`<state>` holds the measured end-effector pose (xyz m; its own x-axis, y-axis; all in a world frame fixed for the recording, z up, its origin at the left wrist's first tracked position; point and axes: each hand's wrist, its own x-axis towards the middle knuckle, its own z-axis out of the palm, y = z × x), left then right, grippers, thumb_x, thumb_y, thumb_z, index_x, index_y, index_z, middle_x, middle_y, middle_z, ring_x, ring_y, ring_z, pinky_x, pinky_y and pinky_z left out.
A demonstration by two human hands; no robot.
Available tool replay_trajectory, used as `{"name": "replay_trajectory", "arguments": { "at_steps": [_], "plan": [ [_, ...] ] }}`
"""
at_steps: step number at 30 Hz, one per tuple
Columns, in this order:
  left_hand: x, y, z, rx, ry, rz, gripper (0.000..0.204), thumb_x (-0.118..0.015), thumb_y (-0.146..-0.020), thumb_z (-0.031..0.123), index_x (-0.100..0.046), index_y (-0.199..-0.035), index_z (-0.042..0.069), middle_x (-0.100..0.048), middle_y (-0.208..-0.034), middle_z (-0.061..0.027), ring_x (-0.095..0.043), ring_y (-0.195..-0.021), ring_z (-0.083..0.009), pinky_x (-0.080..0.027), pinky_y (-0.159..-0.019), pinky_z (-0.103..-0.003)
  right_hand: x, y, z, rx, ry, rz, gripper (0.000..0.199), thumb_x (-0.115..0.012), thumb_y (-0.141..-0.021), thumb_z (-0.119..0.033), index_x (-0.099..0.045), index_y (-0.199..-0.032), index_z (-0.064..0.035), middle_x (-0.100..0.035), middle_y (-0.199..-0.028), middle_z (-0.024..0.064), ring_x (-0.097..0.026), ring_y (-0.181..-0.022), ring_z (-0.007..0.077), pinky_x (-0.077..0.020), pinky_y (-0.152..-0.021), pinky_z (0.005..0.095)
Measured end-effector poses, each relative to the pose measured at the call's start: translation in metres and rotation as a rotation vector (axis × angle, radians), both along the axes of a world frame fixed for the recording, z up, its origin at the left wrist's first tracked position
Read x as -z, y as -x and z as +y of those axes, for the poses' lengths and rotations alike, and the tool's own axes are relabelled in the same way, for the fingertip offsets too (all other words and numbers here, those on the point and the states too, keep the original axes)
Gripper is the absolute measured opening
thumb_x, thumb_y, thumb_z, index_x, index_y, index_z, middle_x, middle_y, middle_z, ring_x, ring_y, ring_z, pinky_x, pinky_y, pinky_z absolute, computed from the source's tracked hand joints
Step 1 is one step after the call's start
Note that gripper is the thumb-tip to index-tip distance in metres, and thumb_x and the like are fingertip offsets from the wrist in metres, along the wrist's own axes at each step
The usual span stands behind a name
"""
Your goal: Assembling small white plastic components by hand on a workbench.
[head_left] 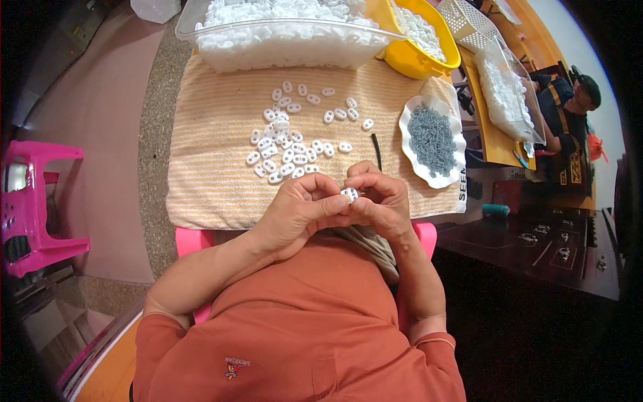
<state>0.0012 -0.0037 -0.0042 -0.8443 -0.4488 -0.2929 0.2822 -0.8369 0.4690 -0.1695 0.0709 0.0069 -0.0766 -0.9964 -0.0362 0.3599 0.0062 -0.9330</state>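
Observation:
Close to my body, above the towel's near edge, I hold a small white oval plastic piece with two holes (349,193) between both hands. My left hand (305,206) pinches it from the left with thumb and index finger. From the right, the fingertips of my right hand (383,199) close on it too. Whether a smaller part sits in the fingers is hidden. Beyond my hands, several loose white oval pieces (288,155) lie in a cluster on the striped towel (214,154). A thin black stick (376,151) lies just past my right hand.
A white wavy-edged dish (404,127) of small grey pieces stands at the right. At the back are a clear bin (288,33) and a yellow basket (402,61), both full of white pieces. A pink stool (40,201) stands left. Another person (569,107) sits far right by another bin.

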Motion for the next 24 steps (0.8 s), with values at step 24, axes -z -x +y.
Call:
{"name": "replay_trajectory", "arguments": {
  "at_steps": [24],
  "plan": [
    [0.0001, -0.0003, 0.0055, 0.004, 0.024, 0.075, 0.007, -0.065, -0.089, 0.007, -0.059, -0.086, 0.005, -0.066, -0.092, -0.0095, -0.066, -0.087, -0.0194, -0.056, -0.079, -0.033, -0.0017, -0.0008, 0.0016, -0.021, 0.175, 0.292, 0.027, -0.073, -0.082, -0.009, -0.064, -0.104, 0.0046, -0.061, -0.103, 0.0144, -0.058, -0.090, 0.0156, -0.0474, -0.077, 0.0257]
  ]
}}
